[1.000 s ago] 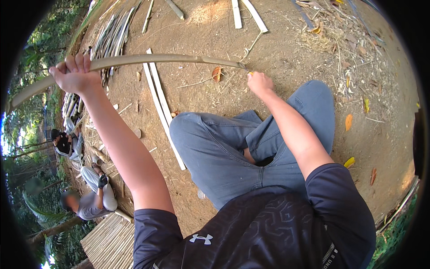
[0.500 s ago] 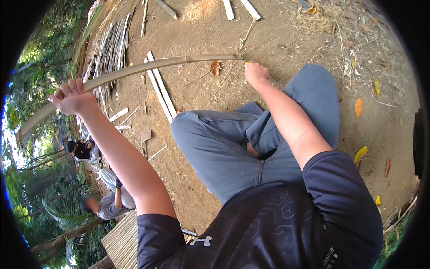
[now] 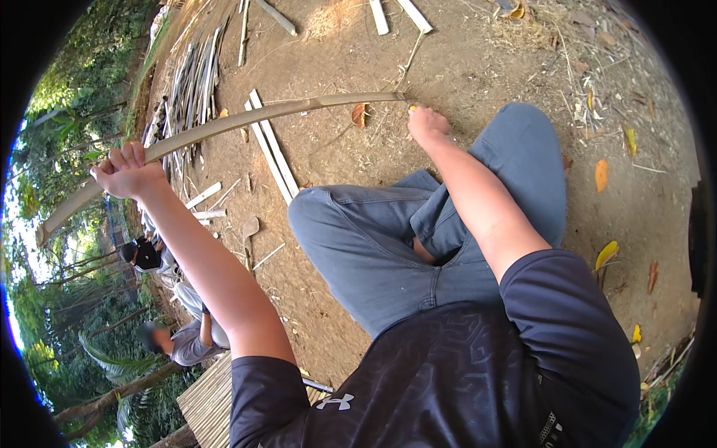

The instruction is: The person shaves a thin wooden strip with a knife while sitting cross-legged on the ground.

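A long pale bamboo strip (image 3: 224, 128) arcs across the upper left, held up off the ground. My left hand (image 3: 128, 173) is closed around it toward its left end, arm stretched out. The strip's far left part sticks out past my fist. At its right end is my right hand (image 3: 429, 125), closed in a fist above my bent knee. A small yellow bit shows at its knuckles; the rest of what it grips is hidden. The strip's tip meets a small dark patch just above this fist; whether they touch I cannot tell.
Two pale slats (image 3: 270, 149) lie on the dirt before my knee. Farther off are a pile of thin poles (image 3: 190, 89) and other cut pieces (image 3: 413, 15). Two people (image 3: 196, 342) sit at left, near a slatted bamboo mat (image 3: 210, 399). Dry leaves (image 3: 601, 175) dot the right.
My left hand and the strip's left end have shifted slightly right and down. My right hand stays nearly in place. The view has also moved a little.
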### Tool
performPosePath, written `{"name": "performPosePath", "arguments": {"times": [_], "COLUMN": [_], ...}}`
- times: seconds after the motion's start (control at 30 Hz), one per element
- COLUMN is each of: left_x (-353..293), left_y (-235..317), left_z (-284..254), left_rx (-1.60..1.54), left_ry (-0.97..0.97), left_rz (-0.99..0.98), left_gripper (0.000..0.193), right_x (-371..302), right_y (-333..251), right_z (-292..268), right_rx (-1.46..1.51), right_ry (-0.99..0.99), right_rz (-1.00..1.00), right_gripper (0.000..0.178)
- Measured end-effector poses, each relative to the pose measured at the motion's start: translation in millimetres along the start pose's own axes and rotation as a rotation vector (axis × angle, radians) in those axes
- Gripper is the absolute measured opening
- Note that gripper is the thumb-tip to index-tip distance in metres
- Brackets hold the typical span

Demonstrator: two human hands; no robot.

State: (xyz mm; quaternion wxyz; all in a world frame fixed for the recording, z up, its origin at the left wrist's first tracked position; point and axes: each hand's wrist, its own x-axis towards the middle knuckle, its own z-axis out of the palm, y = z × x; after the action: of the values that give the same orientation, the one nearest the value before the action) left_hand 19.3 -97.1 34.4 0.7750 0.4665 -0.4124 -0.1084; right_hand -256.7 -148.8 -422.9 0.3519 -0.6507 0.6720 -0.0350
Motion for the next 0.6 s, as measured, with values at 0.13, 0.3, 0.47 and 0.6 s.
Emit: {"name": "performPosePath", "arguments": {"times": [0.13,0.3,0.47,0.6], "left_x": [1.5,4.2,0.6,1.5], "left_y": [-3.2,-7.8,-3.7,-1.3], "left_z": [-31.5,-15.9,-28.0,-16.5], "left_rx": [0.003,0.007,0.002,0.011], "left_ry": [0.003,0.030,-0.021,-0.040], "left_rz": [-0.001,0.001,0.009,0.024], "left_gripper": [0.047,0.046,0.045,0.045], "right_x": [-39.5,8.9,-22.4,-10.0], "right_y": [-49.6,-4.5,-28.5,-27.0], "right_z": [-34.5,0.6,-4.8,-5.1], "right_rx": [0.155,0.070,0.106,0.132], "right_ry": [0.059,0.015,0.189,0.060], "right_rz": [-0.380,-0.033,-0.281,-0.136], "right_gripper": [0.027,0.027,0.028,0.024]}}
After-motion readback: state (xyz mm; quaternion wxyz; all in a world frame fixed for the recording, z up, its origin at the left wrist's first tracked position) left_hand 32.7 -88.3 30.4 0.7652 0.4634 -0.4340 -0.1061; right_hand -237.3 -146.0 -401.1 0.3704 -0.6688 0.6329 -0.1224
